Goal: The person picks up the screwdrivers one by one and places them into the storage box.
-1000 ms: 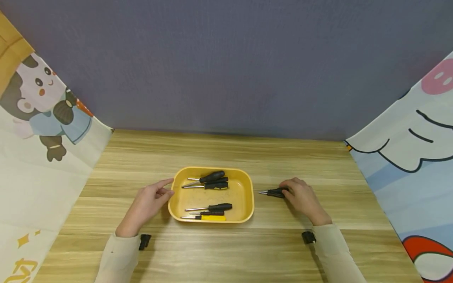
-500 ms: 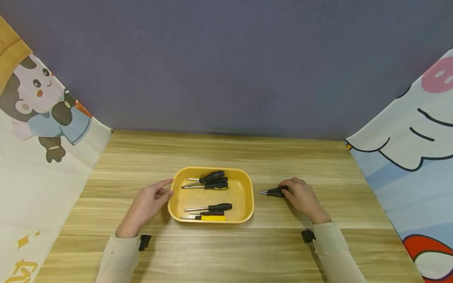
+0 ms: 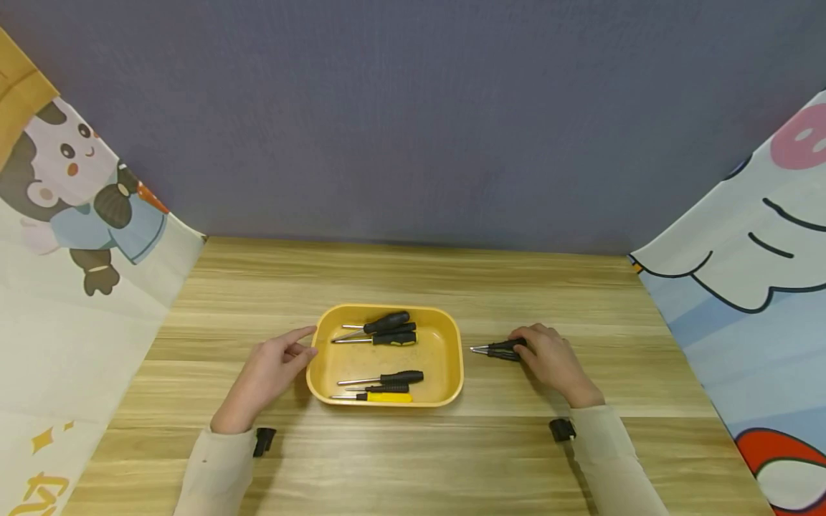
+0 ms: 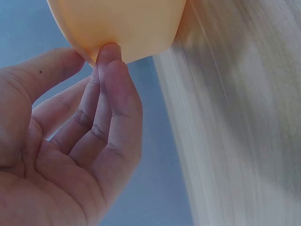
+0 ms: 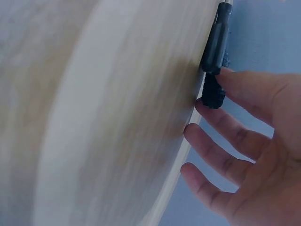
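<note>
My left hand [image 3: 274, 369] is at the left end of a yellow plastic bin [image 3: 452, 390], fingertips touching its outer wall and rim. Inside the bin lie several screwdrivers in two groups; one has a yellow handle [image 3: 392, 398], the others black handles. Right of the bin, my right hand [image 3: 548, 358] pinches at the handle ends of a small bunch of black-handled screwdrivers [image 3: 502, 355] lying on the table, shafts pointing left. In the right wrist view, the thumb and index finger meet at a black handle [image 5: 215, 47], and the other fingers are spread.
The wood-grain table [image 3: 413, 459] ends at a grey-blue panel [image 3: 413, 129] at the back. Printed cartoon panels stand at the left [image 3: 84, 344] and right [image 3: 710, 236]. Each sleeve cuff carries a small black wrist device [image 3: 263, 441].
The black screwdrivers under my right hand have spread slightly apart, one shifting up and left. The left hand and the bin have stayed put.
</note>
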`<state>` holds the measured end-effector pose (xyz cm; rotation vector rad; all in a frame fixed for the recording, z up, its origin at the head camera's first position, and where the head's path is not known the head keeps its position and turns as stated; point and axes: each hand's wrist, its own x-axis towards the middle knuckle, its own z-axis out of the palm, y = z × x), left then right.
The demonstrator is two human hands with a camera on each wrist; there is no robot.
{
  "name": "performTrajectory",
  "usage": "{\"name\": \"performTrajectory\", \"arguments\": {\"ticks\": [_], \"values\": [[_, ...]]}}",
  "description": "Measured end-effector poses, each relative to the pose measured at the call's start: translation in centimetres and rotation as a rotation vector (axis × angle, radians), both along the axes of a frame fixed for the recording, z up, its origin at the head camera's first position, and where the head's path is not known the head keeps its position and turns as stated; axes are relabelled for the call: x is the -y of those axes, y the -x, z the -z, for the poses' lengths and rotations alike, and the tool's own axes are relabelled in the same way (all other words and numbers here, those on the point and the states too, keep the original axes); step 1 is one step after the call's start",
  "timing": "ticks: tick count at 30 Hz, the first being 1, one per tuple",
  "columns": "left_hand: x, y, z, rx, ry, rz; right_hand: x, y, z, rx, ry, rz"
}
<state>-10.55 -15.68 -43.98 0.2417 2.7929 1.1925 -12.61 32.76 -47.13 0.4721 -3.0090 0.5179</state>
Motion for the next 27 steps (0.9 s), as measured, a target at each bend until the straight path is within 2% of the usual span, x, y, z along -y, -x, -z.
{"name": "performTrajectory", "arguments": {"ticks": [8,18,22,27], "values": [[0.0,0.0,0.0,0.002,0.004,0.004,0.1,0.0,-0.5,-0.006,0.038,0.016],[-0.1,0.0,-0.1,0.002,0.011,0.014,1.2,0.4,-2.7,-0.073,0.084,0.011],[0.0,0.0,-0.2,0.01,0.01,0.014,2.7,0.6,-4.1,-0.092,0.065,-0.019],[0.0,0.0,-0.3,0.014,0.006,0.018,5.8,1.0,-5.9,-0.101,0.061,-0.079]]}}
